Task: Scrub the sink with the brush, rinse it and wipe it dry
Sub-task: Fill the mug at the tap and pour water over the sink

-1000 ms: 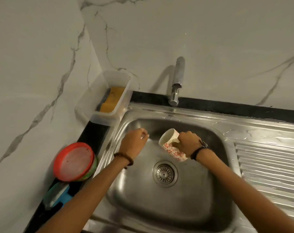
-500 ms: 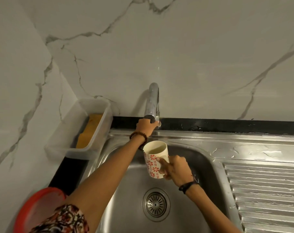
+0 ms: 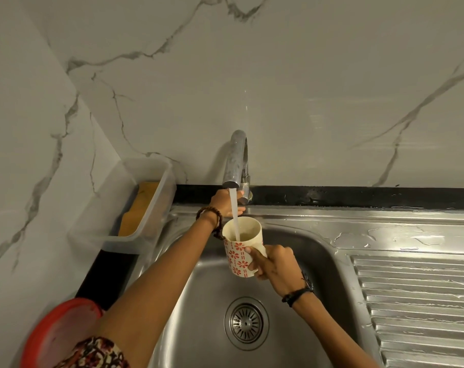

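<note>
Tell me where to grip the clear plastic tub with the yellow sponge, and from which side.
Probably the long rim of the clear plastic tub nearest the steel sink, approached from the basin side. The tub sits in the corner, with marble wall along its far long side and behind its far end, so only that side looks open. The yellow sponge lies inside, leaving the rim free.

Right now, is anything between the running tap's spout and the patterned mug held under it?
Nothing visible. Water falls from the steel tap straight into the white red-flowered mug, gripped by the right hand above the steel sink; the left hand sits behind the stream.
</note>
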